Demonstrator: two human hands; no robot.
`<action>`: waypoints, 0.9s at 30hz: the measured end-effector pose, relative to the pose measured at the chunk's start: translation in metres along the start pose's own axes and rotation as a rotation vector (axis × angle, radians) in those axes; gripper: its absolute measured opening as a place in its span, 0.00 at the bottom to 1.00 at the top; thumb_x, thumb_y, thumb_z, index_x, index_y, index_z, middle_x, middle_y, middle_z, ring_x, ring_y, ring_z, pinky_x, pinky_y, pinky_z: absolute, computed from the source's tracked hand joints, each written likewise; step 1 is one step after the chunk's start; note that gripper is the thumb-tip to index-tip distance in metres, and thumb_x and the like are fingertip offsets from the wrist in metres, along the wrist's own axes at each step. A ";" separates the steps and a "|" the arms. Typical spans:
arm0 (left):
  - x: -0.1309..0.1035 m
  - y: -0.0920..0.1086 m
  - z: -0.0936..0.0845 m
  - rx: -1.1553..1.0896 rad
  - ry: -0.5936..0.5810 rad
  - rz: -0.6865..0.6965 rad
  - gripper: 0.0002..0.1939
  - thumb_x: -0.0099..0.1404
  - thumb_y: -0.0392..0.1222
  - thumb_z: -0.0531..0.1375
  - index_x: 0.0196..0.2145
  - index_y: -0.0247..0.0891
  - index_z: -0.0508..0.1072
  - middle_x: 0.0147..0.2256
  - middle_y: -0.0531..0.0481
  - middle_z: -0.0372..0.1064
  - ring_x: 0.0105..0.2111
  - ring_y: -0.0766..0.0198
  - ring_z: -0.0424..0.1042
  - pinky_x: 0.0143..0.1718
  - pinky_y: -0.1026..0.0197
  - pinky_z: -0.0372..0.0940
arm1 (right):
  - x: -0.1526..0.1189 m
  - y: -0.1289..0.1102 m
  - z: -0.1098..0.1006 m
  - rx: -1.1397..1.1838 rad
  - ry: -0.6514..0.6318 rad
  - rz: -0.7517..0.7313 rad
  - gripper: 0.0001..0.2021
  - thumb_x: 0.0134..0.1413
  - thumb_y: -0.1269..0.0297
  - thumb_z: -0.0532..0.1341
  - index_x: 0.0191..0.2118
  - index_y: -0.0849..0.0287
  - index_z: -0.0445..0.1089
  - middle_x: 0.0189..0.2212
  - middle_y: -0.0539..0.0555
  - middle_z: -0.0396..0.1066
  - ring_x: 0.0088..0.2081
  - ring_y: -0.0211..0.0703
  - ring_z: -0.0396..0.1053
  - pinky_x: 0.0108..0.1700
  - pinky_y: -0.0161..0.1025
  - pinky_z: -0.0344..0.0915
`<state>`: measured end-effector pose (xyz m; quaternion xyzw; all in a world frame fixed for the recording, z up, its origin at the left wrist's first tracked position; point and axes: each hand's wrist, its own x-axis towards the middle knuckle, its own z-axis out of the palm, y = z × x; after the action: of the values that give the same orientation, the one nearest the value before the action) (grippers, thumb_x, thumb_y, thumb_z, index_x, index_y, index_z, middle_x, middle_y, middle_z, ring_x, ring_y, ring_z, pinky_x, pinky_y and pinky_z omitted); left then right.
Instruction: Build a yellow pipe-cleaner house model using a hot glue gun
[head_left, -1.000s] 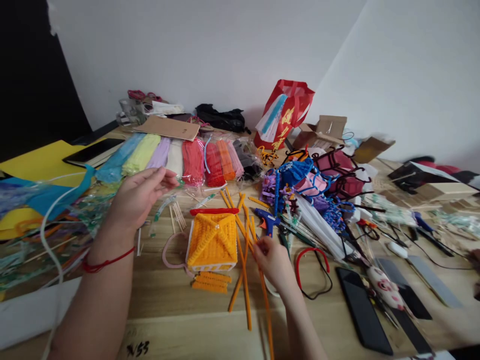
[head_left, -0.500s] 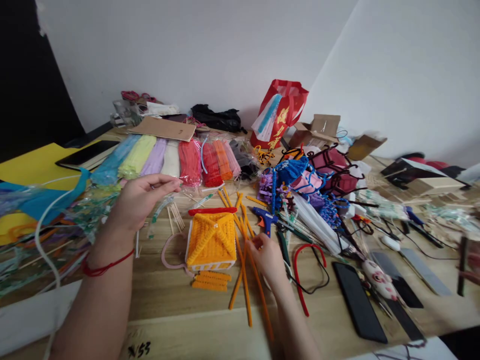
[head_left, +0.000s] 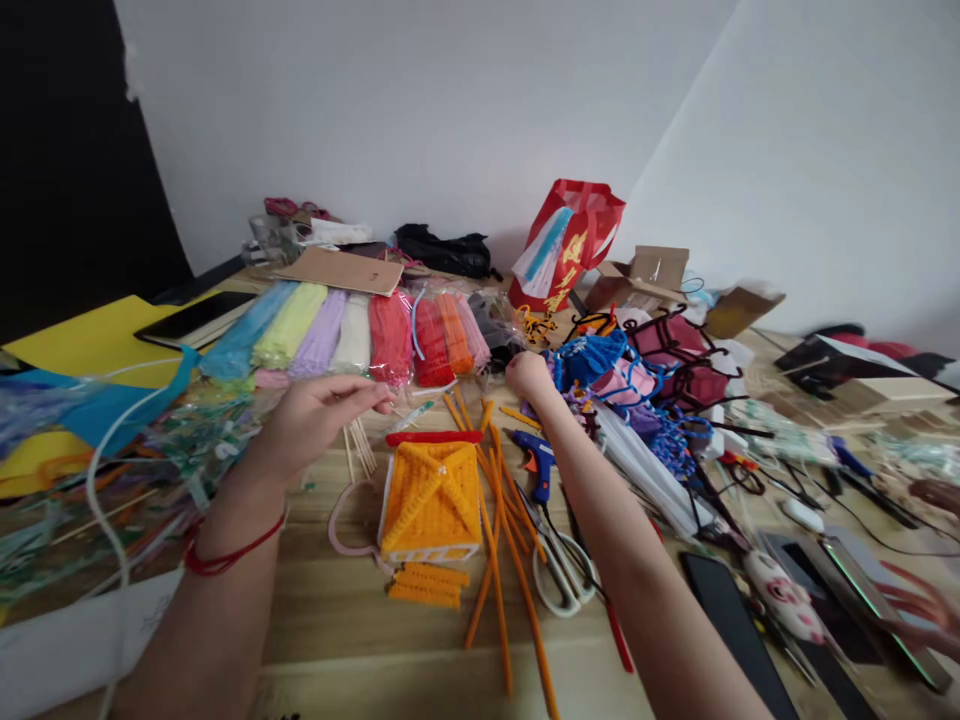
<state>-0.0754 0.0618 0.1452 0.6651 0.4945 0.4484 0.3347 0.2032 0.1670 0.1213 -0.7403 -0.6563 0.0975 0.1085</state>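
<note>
My left hand hovers left of the orange craft piece, thumb and fingertips pressed together; anything between them is too small to make out. My right hand reaches far forward, beside a heap of purple and blue pipe-cleaner pieces; its fingers are turned away and hidden. Between my arms sits a square orange pipe-cleaner piece with a white edge and a red strip along its back. Loose orange pipe cleaners lie to its right, near a blue glue gun and white-handled scissors.
Bagged pipe-cleaner bundles line the back, before a red bag. A black phone lies at the right. Another person's hand is at the right edge by a second phone. A white cable runs down the left.
My right hand has moved forward from the orange pipe cleaners to the heap, uncovering the scissors. My left hand keeps its pinch. At the right, the other person's hand and phone have come lower.
</note>
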 end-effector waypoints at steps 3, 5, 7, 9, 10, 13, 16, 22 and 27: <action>0.000 -0.004 -0.004 -0.019 -0.008 -0.018 0.13 0.60 0.52 0.61 0.29 0.42 0.79 0.29 0.49 0.78 0.36 0.57 0.76 0.44 0.57 0.69 | 0.031 -0.005 0.012 -0.020 -0.057 0.051 0.19 0.59 0.60 0.61 0.52 0.65 0.65 0.50 0.60 0.67 0.47 0.48 0.69 0.47 0.48 0.69; 0.000 -0.008 -0.005 -0.043 -0.011 -0.041 0.12 0.61 0.52 0.61 0.31 0.41 0.79 0.30 0.49 0.78 0.36 0.57 0.76 0.44 0.57 0.69 | 0.039 -0.005 0.025 -0.024 -0.082 0.087 0.18 0.59 0.60 0.61 0.52 0.64 0.66 0.50 0.59 0.67 0.48 0.49 0.69 0.47 0.47 0.69; 0.000 -0.011 -0.006 -0.058 -0.017 -0.060 0.12 0.61 0.51 0.61 0.31 0.41 0.79 0.31 0.48 0.78 0.37 0.57 0.76 0.44 0.57 0.69 | 0.041 -0.002 0.037 -0.028 -0.106 0.129 0.18 0.60 0.60 0.61 0.52 0.64 0.66 0.50 0.59 0.67 0.47 0.48 0.69 0.47 0.48 0.69; 0.000 -0.010 -0.006 -0.062 -0.037 -0.069 0.12 0.61 0.50 0.61 0.31 0.40 0.79 0.31 0.48 0.78 0.36 0.58 0.76 0.42 0.58 0.70 | 0.043 0.002 0.047 -0.033 -0.127 0.172 0.18 0.60 0.60 0.61 0.52 0.65 0.65 0.50 0.60 0.67 0.47 0.48 0.69 0.47 0.48 0.69; 0.000 -0.009 -0.006 -0.063 -0.052 -0.070 0.12 0.61 0.50 0.61 0.31 0.40 0.79 0.31 0.48 0.78 0.35 0.59 0.76 0.40 0.59 0.70 | 0.044 0.004 0.051 -0.033 -0.133 0.189 0.18 0.60 0.60 0.61 0.52 0.65 0.65 0.50 0.61 0.67 0.47 0.47 0.69 0.47 0.48 0.69; 0.000 -0.003 -0.004 -0.058 -0.084 -0.068 0.12 0.62 0.49 0.60 0.30 0.39 0.78 0.30 0.48 0.78 0.34 0.60 0.76 0.38 0.60 0.71 | 0.047 0.007 0.056 -0.018 -0.129 0.215 0.18 0.60 0.60 0.61 0.52 0.65 0.65 0.50 0.61 0.67 0.47 0.48 0.69 0.47 0.48 0.69; 0.000 -0.002 -0.003 -0.065 -0.080 -0.069 0.12 0.62 0.48 0.60 0.30 0.39 0.78 0.30 0.48 0.78 0.34 0.60 0.76 0.37 0.61 0.71 | 0.045 0.003 0.052 0.041 -0.113 0.203 0.18 0.60 0.60 0.60 0.52 0.64 0.65 0.50 0.60 0.67 0.47 0.47 0.69 0.47 0.48 0.69; -0.001 -0.008 0.002 -0.010 -0.039 -0.045 0.11 0.62 0.47 0.61 0.37 0.39 0.78 0.28 0.50 0.76 0.28 0.64 0.74 0.30 0.65 0.69 | 0.004 -0.010 0.016 0.309 -0.063 0.025 0.12 0.56 0.70 0.61 0.44 0.70 0.71 0.41 0.63 0.72 0.45 0.48 0.71 0.48 0.42 0.67; -0.013 0.008 0.018 0.111 -0.095 0.246 0.12 0.62 0.46 0.62 0.44 0.45 0.76 0.40 0.49 0.74 0.35 0.65 0.73 0.37 0.62 0.69 | -0.084 -0.020 -0.017 1.088 -0.213 -0.332 0.09 0.53 0.63 0.63 0.39 0.60 0.72 0.34 0.52 0.75 0.33 0.38 0.73 0.37 0.35 0.70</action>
<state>-0.0578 0.0465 0.1422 0.7586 0.4172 0.4260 0.2627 0.1788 0.0852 0.1435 -0.4511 -0.6263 0.4764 0.4210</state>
